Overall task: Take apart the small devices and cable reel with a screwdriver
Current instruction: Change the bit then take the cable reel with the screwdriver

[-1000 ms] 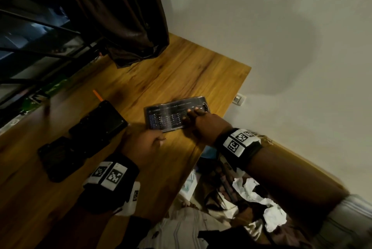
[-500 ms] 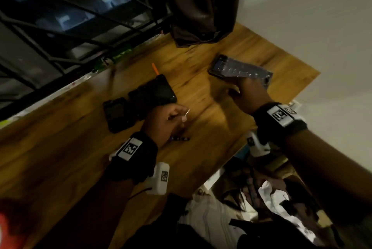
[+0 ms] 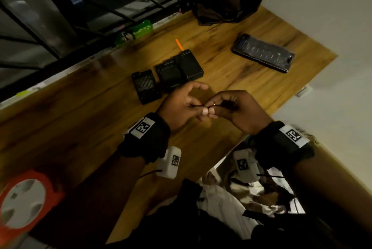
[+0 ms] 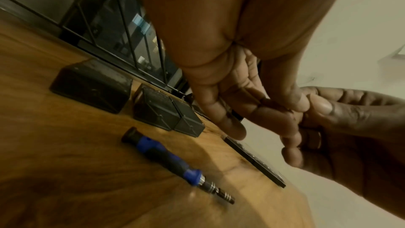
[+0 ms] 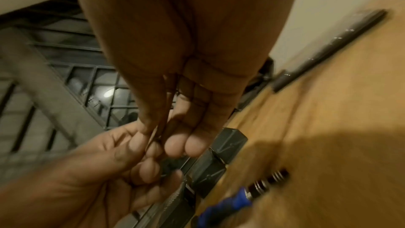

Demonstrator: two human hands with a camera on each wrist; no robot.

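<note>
While your two hands meet above the near edge of the wooden table (image 3: 84, 120), count what lies on it: three small black devices (image 3: 182, 68) sit in a close row just beyond your knuckles, the two on the right touching each other and the left one (image 3: 146, 86) set slightly apart. One cable reel (image 3: 26, 202), orange with a white hub, lies at the near left corner, well apart from the hands. One screwdriver (image 4: 175, 163), blue and black, lies flat on the wood below your hands, held by neither. One flat dark bit case (image 3: 263, 55) rests near the far right edge, and one orange stick (image 3: 179, 44) lies just behind the devices. Your left hand (image 3: 182, 105) and right hand (image 3: 233, 110) touch at the fingertips (image 4: 293, 103), both pinching one thin metal bit (image 3: 211, 105) between thumb and forefinger; your remaining fingers are loosely curled. The bit is too small to make out its tip.
</note>
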